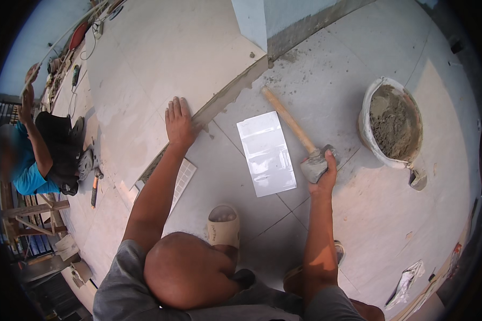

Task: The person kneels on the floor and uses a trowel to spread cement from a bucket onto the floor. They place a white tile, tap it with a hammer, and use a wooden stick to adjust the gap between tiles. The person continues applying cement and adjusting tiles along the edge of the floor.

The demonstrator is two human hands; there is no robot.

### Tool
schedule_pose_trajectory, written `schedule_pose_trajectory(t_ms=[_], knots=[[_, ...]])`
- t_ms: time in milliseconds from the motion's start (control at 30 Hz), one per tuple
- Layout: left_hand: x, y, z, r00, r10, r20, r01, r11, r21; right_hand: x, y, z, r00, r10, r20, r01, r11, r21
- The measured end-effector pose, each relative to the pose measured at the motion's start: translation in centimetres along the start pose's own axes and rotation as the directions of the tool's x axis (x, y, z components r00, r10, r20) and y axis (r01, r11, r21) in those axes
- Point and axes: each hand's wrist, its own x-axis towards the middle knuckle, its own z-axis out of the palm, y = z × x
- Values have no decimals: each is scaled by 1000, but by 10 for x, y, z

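Observation:
My left hand [180,124] lies flat, fingers stretched out, on the edge of a large pale tile [139,69] raised on a bed of grey mortar. In my right hand [324,176] is the head of a mallet [292,120], grey and crusted. Its wooden handle points away toward the far left, over the floor. Between my hands a glossy white sheet or flat packet [266,155] rests on the grey floor tiles. Beneath my left forearm shows a white panel with a grid pattern [183,182], partly hidden.
At the right stands a white bucket [365,120] of grey mortar, a mortar-smeared tool end [418,180] beside it. A pillar [284,27] rises at the far side. On the left another person [37,155] crouches, near an orange-handled tool [95,191]. Crumpled plastic [405,283] lies lower right.

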Motion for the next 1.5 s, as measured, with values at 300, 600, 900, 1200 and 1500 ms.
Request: schedule_pose_trajectory(t_ms=[300, 600, 900, 1200, 1500], knots=[[9, 19, -7, 1000, 3, -7, -3, 1000, -15, 11, 20, 23, 1000, 15, 20, -13, 998, -64], [22, 37, -18, 993, -54, 105, 50, 998, 42, 25, 33, 21, 993, 77, 84, -73, 996, -50], [36, 48, -23, 982, -53, 179, 33, 993, 113, 24, 25, 31, 1000, 26, -8, -26, 997, -73], [42, 55, -35, 960, -120, 251, 90, 987, 131, 18, 10, 30, 1000, -1, -17, 0, 996, -92], [44, 54, -27, 971, -101, 215, 75, 989, 128, 27, 25, 32, 997, 70, 28, -68, 996, -62]])
